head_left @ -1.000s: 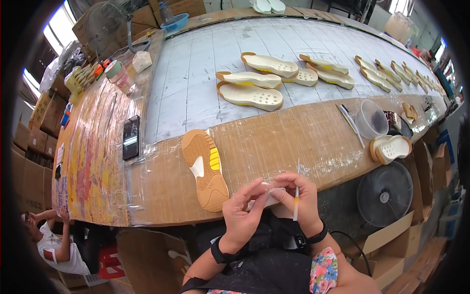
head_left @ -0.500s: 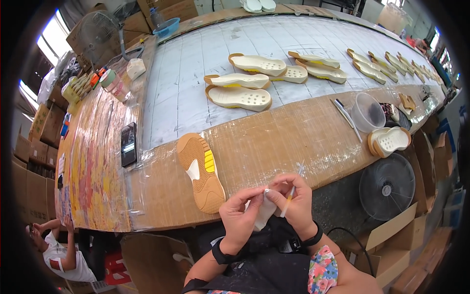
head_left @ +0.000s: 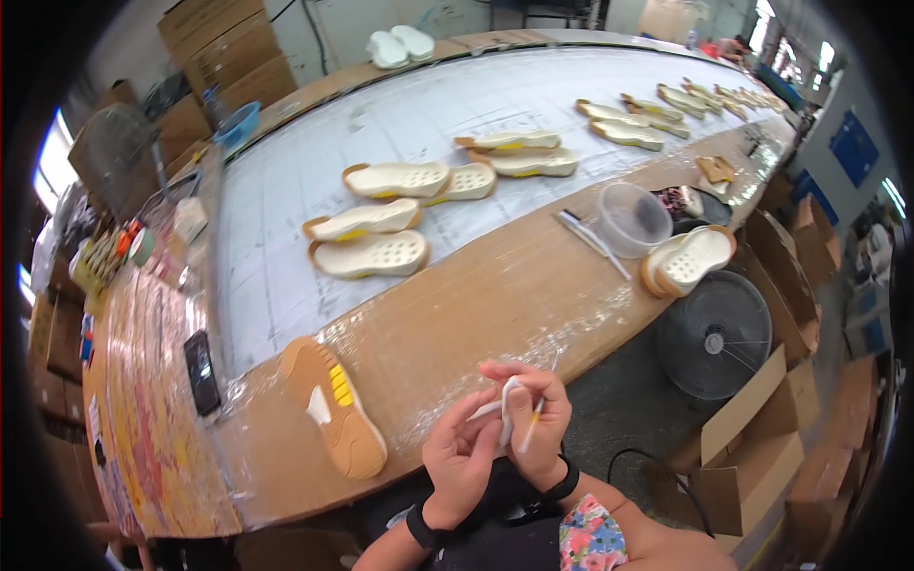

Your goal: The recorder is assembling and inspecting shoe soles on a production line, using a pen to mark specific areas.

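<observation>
Head: crumpled white cloth (head_left: 506,419), probably.

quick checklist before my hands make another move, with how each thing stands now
1. White cloth held between left hand and right hand: ok.
2. Slim brush-like tool secure in the right hand: ok, it lies along the fingers.
3. Right hand free: not ok, it holds the tool.
4. Tool tip clean: cannot tell, too small.
5. Tan shoe sole tread up on the bench, apart from both hands: ok.
6. Clear plastic tub upright: ok.
</observation>
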Demonstrator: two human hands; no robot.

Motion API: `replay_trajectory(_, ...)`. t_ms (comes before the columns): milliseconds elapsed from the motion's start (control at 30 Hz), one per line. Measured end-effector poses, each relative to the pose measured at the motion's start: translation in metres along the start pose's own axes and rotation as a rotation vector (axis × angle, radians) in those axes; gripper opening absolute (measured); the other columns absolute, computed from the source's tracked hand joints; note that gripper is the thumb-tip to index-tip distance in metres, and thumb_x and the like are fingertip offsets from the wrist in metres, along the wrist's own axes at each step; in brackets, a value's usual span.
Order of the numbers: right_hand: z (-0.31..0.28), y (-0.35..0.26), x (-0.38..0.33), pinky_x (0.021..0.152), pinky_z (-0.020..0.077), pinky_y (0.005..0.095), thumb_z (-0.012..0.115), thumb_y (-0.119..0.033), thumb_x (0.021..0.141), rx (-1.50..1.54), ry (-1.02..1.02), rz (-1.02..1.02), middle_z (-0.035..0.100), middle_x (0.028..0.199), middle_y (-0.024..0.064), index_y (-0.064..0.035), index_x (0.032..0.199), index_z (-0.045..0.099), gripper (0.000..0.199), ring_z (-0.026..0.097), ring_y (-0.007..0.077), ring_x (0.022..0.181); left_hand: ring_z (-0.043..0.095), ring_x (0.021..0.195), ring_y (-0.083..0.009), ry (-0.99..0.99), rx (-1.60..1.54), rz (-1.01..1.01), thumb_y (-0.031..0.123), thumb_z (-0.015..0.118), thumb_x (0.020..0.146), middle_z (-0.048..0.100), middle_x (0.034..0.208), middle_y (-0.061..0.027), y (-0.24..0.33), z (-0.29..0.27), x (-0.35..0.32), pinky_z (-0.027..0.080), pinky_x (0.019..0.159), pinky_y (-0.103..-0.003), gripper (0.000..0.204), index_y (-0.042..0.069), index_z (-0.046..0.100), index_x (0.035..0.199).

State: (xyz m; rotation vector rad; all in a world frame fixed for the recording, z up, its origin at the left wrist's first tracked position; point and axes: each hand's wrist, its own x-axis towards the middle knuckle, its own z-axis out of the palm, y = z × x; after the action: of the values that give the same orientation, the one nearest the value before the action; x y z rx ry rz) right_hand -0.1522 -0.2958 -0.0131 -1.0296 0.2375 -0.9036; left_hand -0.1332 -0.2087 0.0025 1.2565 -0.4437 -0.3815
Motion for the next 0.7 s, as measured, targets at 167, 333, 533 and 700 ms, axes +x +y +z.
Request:
replay_trajectory(167,-0.057,-0.042,0.066,0.047,0.0395,0.0185,0.055,-0.009,0.084,-0.145,0.198,-0.012,0.055,0.073,0.0054,-0.0029,0.084,0.05,0.008,0.051,0.0082,0.055,0.055,0.098,-0.0177,-0.08,0.159,0.038,-0.01,0.055,0.074,0.051,0.112,-0.0133,-0.007,-0.012,0.008,0.045,0.082,-0.028,0.04,-0.002,0.046,0.113)
replay_trajectory(333,-0.159,-0.078,0.166,0.057,0.0435,0.0268,0.064,-0.006,0.073,-1.16,0.084,-0.207,0.058,0.064,0.0067,-0.001,0.081,0.059,0.011,0.056,0.0134,0.061,0.051,0.095,-0.0149,0.095,0.262,-0.023,-0.003,0.054,0.076,0.051,0.11,-0.0094,-0.011,-0.053,0.009,0.042,0.081,-0.025,0.038,0.0,0.044,0.113)
replay_trajectory(533,-0.226,-0.058,0.289,0.063,0.0456,0.0365,0.057,-0.001,0.066,-1.524,-0.351,-0.262,0.06,0.071,0.0135,-0.0044,0.074,0.061,0.01,0.058,0.0302,0.073,0.05,0.099,-0.0196,0.363,0.358,0.001,-0.001,0.054,0.08,0.051,0.111,-0.0109,0.001,-0.115,0.005,0.042,0.082,-0.03,0.038,-0.001,0.043,0.116)
replay_trajectory(700,-0.222,-0.041,0.314,0.063,0.0464,0.0369,0.056,-0.004,0.063,-1.943,-0.532,-0.084,0.061,0.07,0.0108,-0.0095,0.069,0.063,0.01,0.059,0.0284,0.074,0.05,0.098,-0.0215,0.51,0.569,0.008,0.004,0.056,0.08,0.05,0.109,-0.013,0.009,-0.166,-0.003,0.041,0.085,-0.031,0.045,-0.002,0.037,0.12)
